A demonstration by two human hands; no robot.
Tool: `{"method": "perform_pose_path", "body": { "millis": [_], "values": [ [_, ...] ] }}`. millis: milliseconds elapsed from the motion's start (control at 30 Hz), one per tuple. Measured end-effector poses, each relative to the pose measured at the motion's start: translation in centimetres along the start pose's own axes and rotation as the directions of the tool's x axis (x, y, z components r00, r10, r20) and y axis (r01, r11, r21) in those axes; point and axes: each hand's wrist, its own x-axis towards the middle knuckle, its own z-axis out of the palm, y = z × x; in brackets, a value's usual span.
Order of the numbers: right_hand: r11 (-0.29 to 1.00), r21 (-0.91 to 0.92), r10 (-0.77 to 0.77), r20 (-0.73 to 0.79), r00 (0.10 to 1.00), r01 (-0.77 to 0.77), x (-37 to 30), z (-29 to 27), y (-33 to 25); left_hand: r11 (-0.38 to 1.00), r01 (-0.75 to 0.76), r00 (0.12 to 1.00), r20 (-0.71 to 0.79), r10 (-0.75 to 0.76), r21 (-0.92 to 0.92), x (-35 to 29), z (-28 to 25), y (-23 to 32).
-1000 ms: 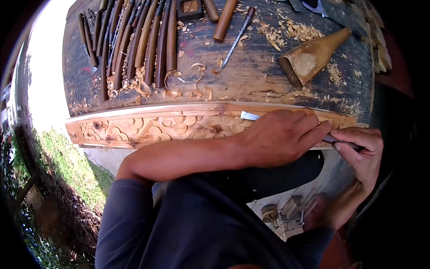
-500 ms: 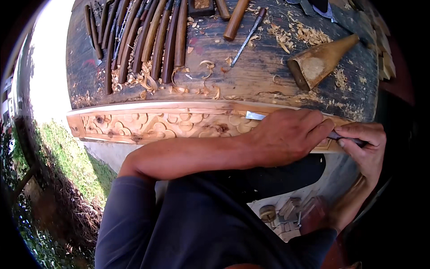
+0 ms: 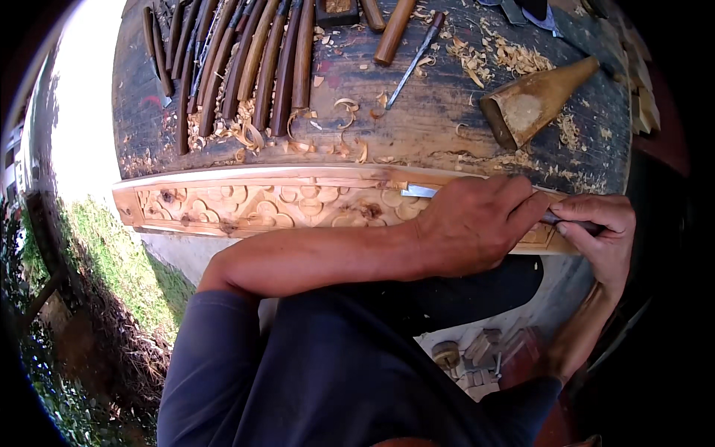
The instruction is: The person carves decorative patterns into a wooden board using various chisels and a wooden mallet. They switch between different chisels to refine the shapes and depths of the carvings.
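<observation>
Along the near edge of the bench lies a long wooden board [image 3: 261, 207] carved in relief with rounded floral shapes. Both my hands grip one carving chisel [image 3: 418, 191], its bright flat blade pointing left and resting near the board's upper border. My left hand [image 3: 477, 223] is wrapped round the shaft, over the right part of the board, hiding much of the tool. At the board's right end my right hand [image 3: 599, 227] pinches the dark handle between thumb and fingers. A thin curl of wood shows at the blade's tip.
Several wooden-handled chisels [image 3: 246, 67] lie in a row at the bench's far left. A narrow chisel [image 3: 415, 61] lies alone mid-bench. A wooden mallet [image 3: 532, 108] lies at the right, among shavings [image 3: 521, 58]. Wood blocks and a round piece [image 3: 446, 354] sit below the bench.
The chisel has slid a little to the left along the board's border, both hands moving with it. A small curl of wood now shows at its tip.
</observation>
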Motion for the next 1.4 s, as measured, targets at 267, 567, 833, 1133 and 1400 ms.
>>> {"method": "perform_pose_path", "body": {
  "millis": [267, 567, 833, 1133, 1400],
  "values": [
    [0.992, 0.114, -0.04, -0.147, 0.988, 0.057, -1.4, -2.7, 1.6, 1.0, -0.005, 1.0, -0.017, 0.005, -0.003, -0.4, -0.1, -0.1],
    [0.915, 0.337, -0.147, -0.237, 0.96, 0.223, -0.4, -3.2, 4.8, 0.999, 0.035, 0.999, 0.028, -0.035, -0.015, -0.4, -0.3, -0.1],
    [0.947, 0.299, -0.044, -0.252, 0.967, 0.121, 0.0, 1.5, 5.1, 0.995, 0.088, 0.994, 0.067, -0.091, 0.051, -0.5, -0.8, -0.1],
    [0.981, -0.162, -0.127, -0.1, 0.987, 0.11, -1.9, 1.1, -0.4, 0.993, -0.074, 0.995, -0.061, 0.08, 0.09, -0.8, -0.7, 0.1],
    [0.997, -0.066, -0.044, -0.092, 0.995, 0.038, -3.6, 1.8, -0.8, 0.978, -0.197, 0.98, 0.038, 0.195, 0.071, -0.9, -1.0, -0.3]
  ]
}}
